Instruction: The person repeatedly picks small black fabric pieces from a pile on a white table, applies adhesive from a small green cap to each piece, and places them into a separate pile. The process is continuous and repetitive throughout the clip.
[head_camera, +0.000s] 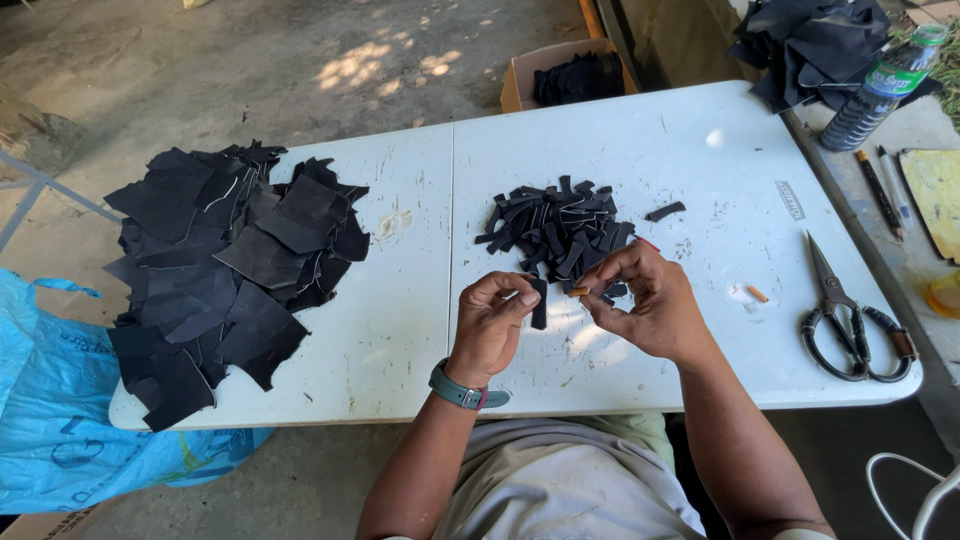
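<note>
My left hand (492, 322) pinches a small black leather strip (539, 303) that hangs upright between its fingertips. My right hand (645, 300) is curled close beside it, fingers bent, with a small orange-brown stub (579, 292) at its fingertips. Both hands hover over the white folding table (400, 330), just in front of a pile of short black strips (558, 228). One loose strip (665, 211) lies to the right of that pile. A teal watch is on my left wrist.
A large heap of black leather scraps (225, 265) covers the table's left end. Black-handled scissors (846, 315) and an orange stub (758, 294) lie at right. A bottle (880, 88), pens, more black pieces, a cardboard box (565, 75) and a blue bag (60, 410) surround the table.
</note>
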